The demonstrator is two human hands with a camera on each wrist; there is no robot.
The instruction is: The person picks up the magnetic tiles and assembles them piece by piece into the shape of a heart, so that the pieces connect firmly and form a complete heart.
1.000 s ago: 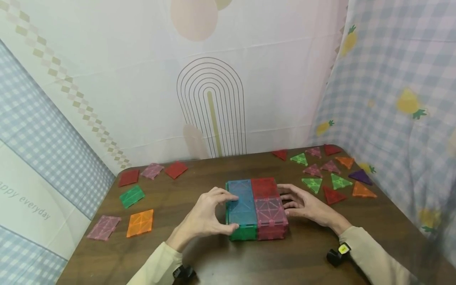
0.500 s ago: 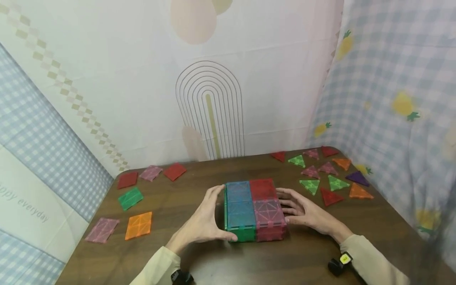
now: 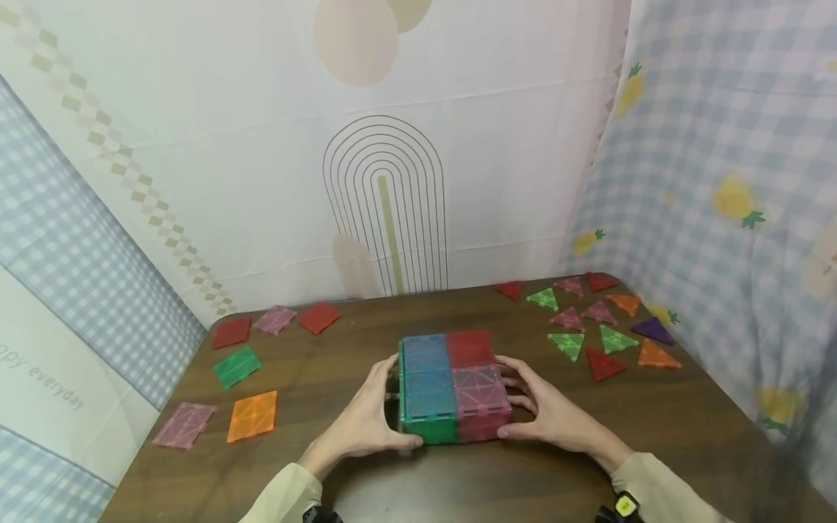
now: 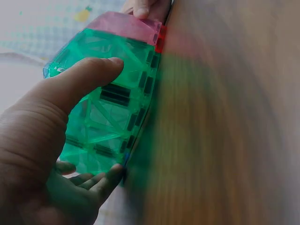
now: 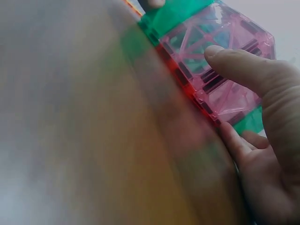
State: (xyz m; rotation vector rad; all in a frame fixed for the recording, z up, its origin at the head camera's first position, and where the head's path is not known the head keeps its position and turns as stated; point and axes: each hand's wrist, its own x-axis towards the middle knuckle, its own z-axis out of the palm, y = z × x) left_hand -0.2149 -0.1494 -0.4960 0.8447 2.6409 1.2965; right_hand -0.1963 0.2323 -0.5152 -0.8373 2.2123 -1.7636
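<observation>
A low box of translucent magnetic tiles stands on the table, its top blue on the left, red and pink on the right. Its front wall is green and pink. My left hand grips the left side, thumb over the green front and fingers along the side. From the right, my right hand grips the box in the same way, its thumb at the pink front wall. The fingers of both hands are partly hidden behind the box.
Flat square tiles, among them an orange tile and a green tile, lie on the left of the wooden table. Several triangle tiles, including a purple triangle, are spread at the back right. Printed cloth hangs behind.
My left fingers have come off the blue top and down to the left side. My right thumb has moved to the front corner. The box has shifted slightly left.
</observation>
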